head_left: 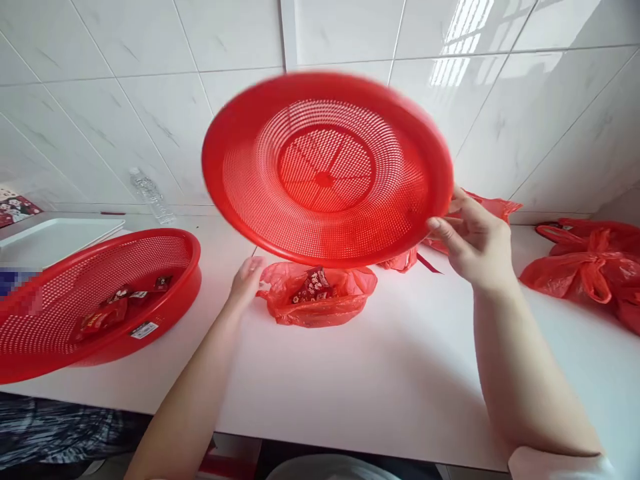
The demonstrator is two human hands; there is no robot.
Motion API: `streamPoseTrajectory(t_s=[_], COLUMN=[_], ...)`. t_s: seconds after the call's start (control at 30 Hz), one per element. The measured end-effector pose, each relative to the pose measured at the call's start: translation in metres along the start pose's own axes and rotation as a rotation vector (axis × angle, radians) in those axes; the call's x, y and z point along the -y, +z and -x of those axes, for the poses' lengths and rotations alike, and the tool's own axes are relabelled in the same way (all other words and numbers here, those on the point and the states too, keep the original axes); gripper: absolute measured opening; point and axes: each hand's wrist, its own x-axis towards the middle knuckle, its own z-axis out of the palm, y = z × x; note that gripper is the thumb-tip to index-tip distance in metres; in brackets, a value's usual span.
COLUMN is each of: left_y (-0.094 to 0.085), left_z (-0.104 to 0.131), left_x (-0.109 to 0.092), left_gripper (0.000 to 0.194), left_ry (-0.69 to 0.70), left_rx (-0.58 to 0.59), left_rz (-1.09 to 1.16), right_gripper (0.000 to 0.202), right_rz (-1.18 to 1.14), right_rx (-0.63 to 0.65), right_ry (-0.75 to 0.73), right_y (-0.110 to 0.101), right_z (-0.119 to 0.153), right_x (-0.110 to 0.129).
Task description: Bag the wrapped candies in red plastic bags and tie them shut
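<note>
A red plastic colander (325, 230) is tilted up in the air, its perforated inside facing me with nothing in it. My right hand (473, 237) grips the right end of its rim, thumb in front and fingers behind. Below it on the white counter stands an opened red plastic bag (317, 317) with dark red patterned packets (313, 285) inside. My left hand (246, 283) is beside the bag's left edge, beneath the colander's lower left rim. Its fingers are blurred and partly hidden, so I cannot tell whether they hold the bag.
A second red colander (183, 280) with several small packets (107, 315) stands at the left. Behind it are a white tray (55, 237) and a clear bottle (153, 195). Tied red bags (595, 260) lie at the right. A tiled wall (150, 120) rises behind; a person's patterned clothing (60, 430) shows lower left.
</note>
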Motion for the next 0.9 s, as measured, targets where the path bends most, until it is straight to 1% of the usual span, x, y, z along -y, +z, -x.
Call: streamPoseTrajectory(t_s=[0.07,0.1,0.13,0.2,0.23,0.27,0.33,0.37,0.4,0.5,0.57,0.63,0.7,0.8,0.9], left_y=[-0.021,-0.033,-0.045,-0.063,-0.069,-0.073,-0.075,-0.074,-0.072,-0.068,-0.068,-0.070,-0.071,-0.071,-0.070], left_z=[0.008,0.013,0.018,0.026,0.028,0.030,0.029,0.028,0.026,0.020,0.016,0.013,0.010,0.002,-0.006], left_x=[-0.013,-0.019,-0.025,-0.034,-0.037,-0.038,-0.038,-0.037,-0.035,-0.029,-0.026,-0.024,-0.022,-0.014,-0.004], left_gripper=[0.050,0.054,0.059,0.068,0.072,0.074,0.077,0.076,0.074,0.067,0.064,0.060,0.055,0.045,0.041], left_ry=[0.112,0.195,0.220,0.156,0.087,0.006,-0.124,-0.158,-0.164,-0.077,-0.032,0.001,0.026,0.090,0.243], left_rx=[-0.200,-0.382,-0.512,-0.666,-0.685,-0.671,-0.593,-0.549,-0.522,-0.513,-0.518,-0.510,-0.513,-0.496,-0.464], left_rz=[-0.167,-0.372,-0.549,-0.761,-0.816,-0.850,-0.912,-0.940,-0.964,-0.995,-0.980,-0.957,-0.928,-0.863,-0.785], right_gripper=[0.016,0.015,0.014,0.014,0.013,0.012,0.006,0.004,0.002,0.007,0.009,0.012,0.017,0.020,0.019], right_rz=[-0.087,-0.158,-0.229,-0.354,-0.405,-0.451,-0.539,-0.574,-0.595,-0.580,-0.551,-0.548,-0.584,-0.665,-0.747], right_rx=[-0.093,-0.185,-0.266,-0.358,-0.382,-0.393,-0.408,-0.417,-0.429,-0.438,-0.385,-0.295,-0.195,-0.042,0.078], right_ry=[0.023,0.065,0.122,0.253,0.308,0.351,0.405,0.422,0.436,0.485,0.518,0.563,0.623,0.706,0.783], right_y=[0.005,0.007,0.008,0.007,0.006,0.004,0.001,-0.001,-0.003,-0.006,-0.006,-0.001,0.007,0.028,0.054], right_z=[-0.004,-0.007,-0.010,-0.015,-0.018,-0.020,-0.023,-0.024,-0.025,-0.026,-0.025,-0.022,-0.017,-0.008,0.000], right_x=[-0.008,-0.012,-0.016,-0.022,-0.024,-0.026,-0.029,-0.030,-0.031,-0.031,-0.028,-0.023,-0.016,-0.003,0.013])
